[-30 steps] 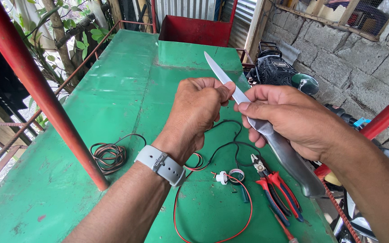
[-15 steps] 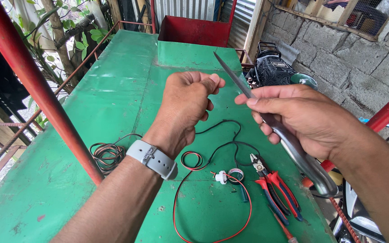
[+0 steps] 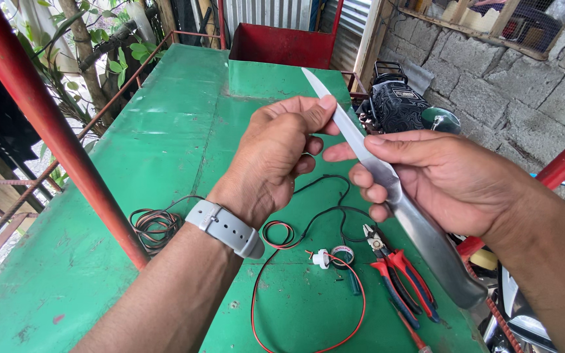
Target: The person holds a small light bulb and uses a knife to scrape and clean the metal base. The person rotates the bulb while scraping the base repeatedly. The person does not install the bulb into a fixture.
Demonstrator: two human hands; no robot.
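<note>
Right hand [image 3: 452, 180] grips a long steel knife [image 3: 393, 189] around its middle, fingers curled shut, blade tip pointing far-left. Left hand [image 3: 276, 153] is closed, thumb and fingertips pinched together right against the blade; what it pinches is hidden. Both are held above the green table [image 3: 165, 144]. Below lie a red and black wire [image 3: 308, 287], red pliers [image 3: 403, 278], and a wire coil [image 3: 155, 225] near left.

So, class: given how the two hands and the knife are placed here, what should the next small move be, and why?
Probably a short, light stroke of the knife away from the left hand. The right hand holds the blade against the left thumb and fingertips, which pinch something too small to make out, likely a wire end. A gentle stroke keeps the edge off the fingers.
</note>
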